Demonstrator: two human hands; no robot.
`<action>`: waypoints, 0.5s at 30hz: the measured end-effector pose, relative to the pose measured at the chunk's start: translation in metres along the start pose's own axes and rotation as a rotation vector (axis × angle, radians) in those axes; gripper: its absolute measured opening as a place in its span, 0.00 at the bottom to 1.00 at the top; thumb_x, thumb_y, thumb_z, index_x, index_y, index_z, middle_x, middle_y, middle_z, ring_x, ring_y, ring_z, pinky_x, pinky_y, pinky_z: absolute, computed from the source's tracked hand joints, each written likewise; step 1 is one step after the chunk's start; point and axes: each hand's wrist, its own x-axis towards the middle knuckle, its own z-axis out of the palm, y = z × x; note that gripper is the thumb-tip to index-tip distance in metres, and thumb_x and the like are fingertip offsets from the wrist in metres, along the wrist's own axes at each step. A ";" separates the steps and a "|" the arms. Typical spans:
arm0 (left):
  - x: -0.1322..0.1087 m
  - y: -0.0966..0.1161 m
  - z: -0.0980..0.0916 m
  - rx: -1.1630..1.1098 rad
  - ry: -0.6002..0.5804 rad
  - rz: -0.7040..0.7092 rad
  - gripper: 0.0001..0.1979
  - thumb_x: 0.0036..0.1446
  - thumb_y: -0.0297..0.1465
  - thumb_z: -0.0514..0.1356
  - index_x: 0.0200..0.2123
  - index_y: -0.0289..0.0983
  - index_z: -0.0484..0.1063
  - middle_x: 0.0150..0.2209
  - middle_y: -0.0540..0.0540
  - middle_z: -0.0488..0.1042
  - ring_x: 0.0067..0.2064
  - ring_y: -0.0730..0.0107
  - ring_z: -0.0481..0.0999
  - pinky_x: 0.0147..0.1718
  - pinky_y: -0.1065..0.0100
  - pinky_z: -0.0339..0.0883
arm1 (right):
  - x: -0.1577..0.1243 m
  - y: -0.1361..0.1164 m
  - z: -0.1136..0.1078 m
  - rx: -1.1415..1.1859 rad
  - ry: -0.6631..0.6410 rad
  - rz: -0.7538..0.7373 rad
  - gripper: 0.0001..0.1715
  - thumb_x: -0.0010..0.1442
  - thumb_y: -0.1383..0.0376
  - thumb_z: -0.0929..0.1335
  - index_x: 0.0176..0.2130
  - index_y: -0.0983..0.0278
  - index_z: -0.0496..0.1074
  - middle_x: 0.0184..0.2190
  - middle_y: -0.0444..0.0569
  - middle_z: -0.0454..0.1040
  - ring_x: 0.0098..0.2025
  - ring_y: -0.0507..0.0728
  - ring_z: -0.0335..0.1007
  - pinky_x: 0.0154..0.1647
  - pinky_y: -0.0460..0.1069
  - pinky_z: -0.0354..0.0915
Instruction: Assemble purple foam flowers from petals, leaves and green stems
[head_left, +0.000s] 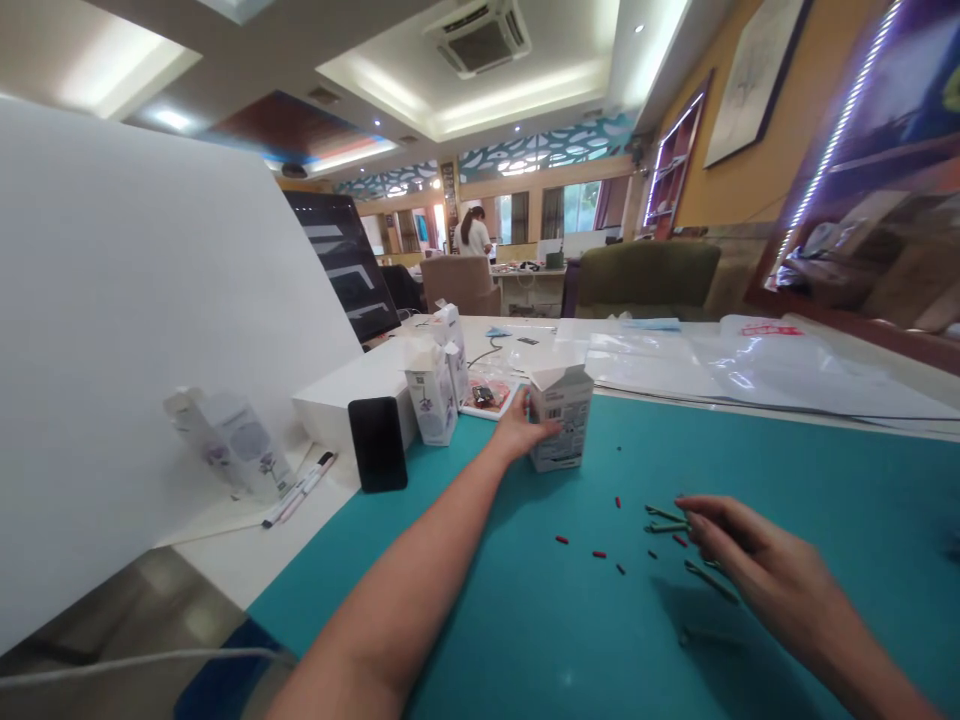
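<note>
My left hand (521, 430) grips the side of an open-topped white printed cardboard box (561, 420), which stands near the far edge of a teal cutting mat (525, 630). My right hand (731, 540) hovers low at the right, fingers apart, just over several thin green stems (666, 521). Several short red pieces (598, 553) and tiny dark bits lie scattered on the mat between my hands. A longer green stem (710, 581) rests below my right fingers.
Two more white printed boxes (431, 400) stand beyond the mat, beside a black phone (377, 444) and a white block. Pens (300, 490) lie left, before a tall white board (127, 330). Plastic sheeting (750, 370) covers the far right. A person (472, 235) stands far back.
</note>
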 end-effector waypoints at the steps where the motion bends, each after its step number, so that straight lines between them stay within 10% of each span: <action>1: 0.002 0.000 0.003 -0.015 -0.025 0.014 0.28 0.43 0.26 0.66 0.50 0.31 0.65 0.46 0.37 0.74 0.44 0.62 0.75 0.41 0.63 0.69 | 0.000 0.003 0.001 0.013 -0.017 -0.001 0.26 0.49 0.44 0.66 0.38 0.58 0.76 0.30 0.50 0.79 0.30 0.60 0.76 0.26 0.50 0.70; 7: -0.028 0.014 0.013 -0.030 -0.025 0.141 0.29 0.43 0.29 0.66 0.51 0.38 0.64 0.48 0.44 0.73 0.46 0.61 0.72 0.44 0.60 0.68 | 0.005 0.009 0.011 0.212 0.027 0.033 0.25 0.48 0.50 0.70 0.43 0.61 0.73 0.32 0.49 0.77 0.33 0.58 0.73 0.29 0.49 0.69; 15: -0.078 0.064 0.024 -0.197 -0.259 0.371 0.30 0.48 0.31 0.64 0.54 0.37 0.61 0.51 0.42 0.71 0.49 0.60 0.73 0.48 0.63 0.67 | 0.007 0.012 -0.001 0.903 -0.023 0.452 0.23 0.48 0.53 0.73 0.42 0.60 0.72 0.35 0.51 0.77 0.33 0.59 0.75 0.30 0.51 0.74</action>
